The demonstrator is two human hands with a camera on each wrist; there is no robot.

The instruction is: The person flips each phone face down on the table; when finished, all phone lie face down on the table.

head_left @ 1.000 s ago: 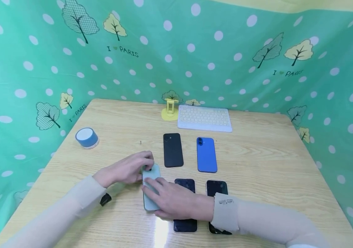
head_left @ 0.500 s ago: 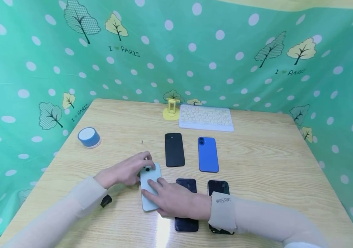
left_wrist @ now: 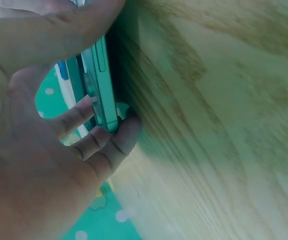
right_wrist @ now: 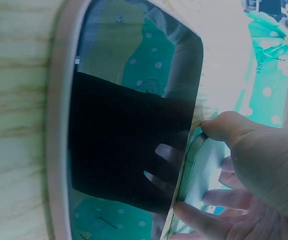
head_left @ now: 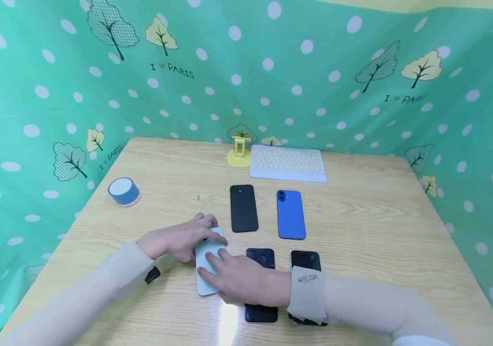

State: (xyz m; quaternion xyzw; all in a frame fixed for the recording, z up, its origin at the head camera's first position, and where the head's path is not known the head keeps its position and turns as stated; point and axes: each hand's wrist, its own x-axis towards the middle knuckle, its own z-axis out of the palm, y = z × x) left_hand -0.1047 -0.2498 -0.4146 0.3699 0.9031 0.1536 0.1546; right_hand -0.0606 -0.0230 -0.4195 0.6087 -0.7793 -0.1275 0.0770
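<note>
A pale mint phone (head_left: 208,249) lies back up on the table, left of centre, near the person. My left hand (head_left: 185,239) grips its upper end, with fingers reaching over the back and partly covering the camera. In the left wrist view, fingertips touch the phone's edge (left_wrist: 104,85). My right hand (head_left: 244,279) holds the lower part from the right. Its fingers lie across the back, and the thumb is by the lower corner in the right wrist view. Beneath the right hand and forearm are two dark-screened phones (head_left: 261,315) (head_left: 306,260), partly hidden.
A black phone (head_left: 244,208) and a blue phone (head_left: 291,215) lie farther back. Behind them are a yellow stand (head_left: 239,153) and a white keyboard (head_left: 288,164). A blue and white round object (head_left: 124,191) stands at the left. A patterned curtain (head_left: 246,67) surrounds the table.
The left hand's fingers have slid rightward across the top of the mint phone, covering more of its camera. The phone has shifted slightly left. The right hand has barely moved.
</note>
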